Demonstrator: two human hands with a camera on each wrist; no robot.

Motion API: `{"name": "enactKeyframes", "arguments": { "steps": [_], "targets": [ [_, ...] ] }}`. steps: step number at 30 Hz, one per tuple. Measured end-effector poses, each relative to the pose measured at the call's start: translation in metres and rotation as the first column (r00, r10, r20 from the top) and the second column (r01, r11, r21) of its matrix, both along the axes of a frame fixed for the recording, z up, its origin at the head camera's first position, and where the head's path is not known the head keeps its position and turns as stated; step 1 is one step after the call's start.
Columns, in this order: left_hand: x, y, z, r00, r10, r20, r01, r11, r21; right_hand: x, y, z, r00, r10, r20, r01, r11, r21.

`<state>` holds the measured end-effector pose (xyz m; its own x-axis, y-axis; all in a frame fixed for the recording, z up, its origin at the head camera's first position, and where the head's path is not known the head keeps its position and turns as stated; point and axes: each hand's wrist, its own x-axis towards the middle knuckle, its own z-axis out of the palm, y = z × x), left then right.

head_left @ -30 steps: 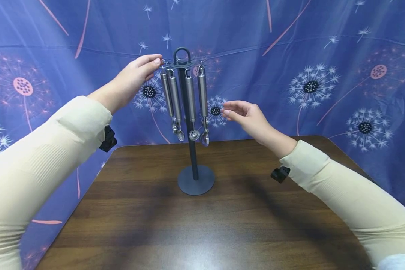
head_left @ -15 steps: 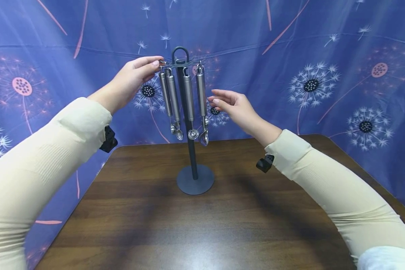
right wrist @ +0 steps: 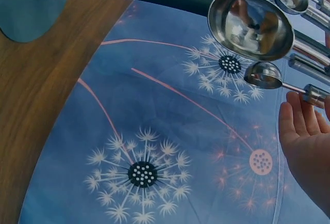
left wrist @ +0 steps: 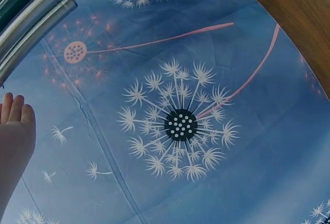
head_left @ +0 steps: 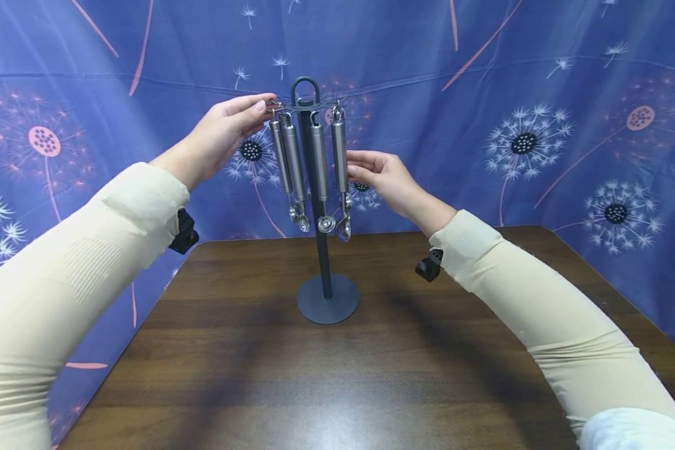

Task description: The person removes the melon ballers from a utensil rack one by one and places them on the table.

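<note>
A dark utensil stand (head_left: 319,237) has several metal scoops with tubular handles hanging from its top ring. My left hand (head_left: 225,128) pinches the ring's left end between thumb and index finger; in the left wrist view only part of that hand (left wrist: 18,136) shows. On the opposite side, my right hand (head_left: 385,175) has its fingers at the handle of the rightmost scoop (head_left: 340,153), the thumb beside it and fingertips partly hidden behind. Close up in the right wrist view, the fingers (right wrist: 299,113) meet the handle of a small-bowled scoop (right wrist: 264,74), beside a larger bowl (right wrist: 251,25).
The stand's round base (head_left: 328,300) rests on a brown wooden table (head_left: 326,375). Behind it hangs a blue curtain (head_left: 416,125) with dandelion prints. More scoops (head_left: 295,156) hang close together on the left and centre of the stand.
My right hand has moved left and slightly up to the rightmost hanging scoop's handle. The left hand stays at the stand's ring, and the scoops still hang.
</note>
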<state>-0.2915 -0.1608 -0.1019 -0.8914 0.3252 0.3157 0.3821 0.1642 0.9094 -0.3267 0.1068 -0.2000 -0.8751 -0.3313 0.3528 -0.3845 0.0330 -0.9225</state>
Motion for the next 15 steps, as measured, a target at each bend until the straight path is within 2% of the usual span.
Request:
{"name": "enactKeyframes", "arguments": {
  "steps": [10, 15],
  "targets": [
    [-0.0013, 0.0013, -0.0009, 1.000, 0.022, -0.015, -0.022, 1.000, 0.011, -0.0020, -0.0058, -0.0006, 1.000, -0.013, -0.005, 0.013, 1.000, -0.022],
    [-0.0031, 0.0002, -0.0032, 0.999, 0.036, -0.015, -0.036, 0.999, 0.015, -0.0010, -0.0050, 0.0022, 0.999, -0.014, 0.037, 0.016, 0.997, -0.069]
  ]
}}
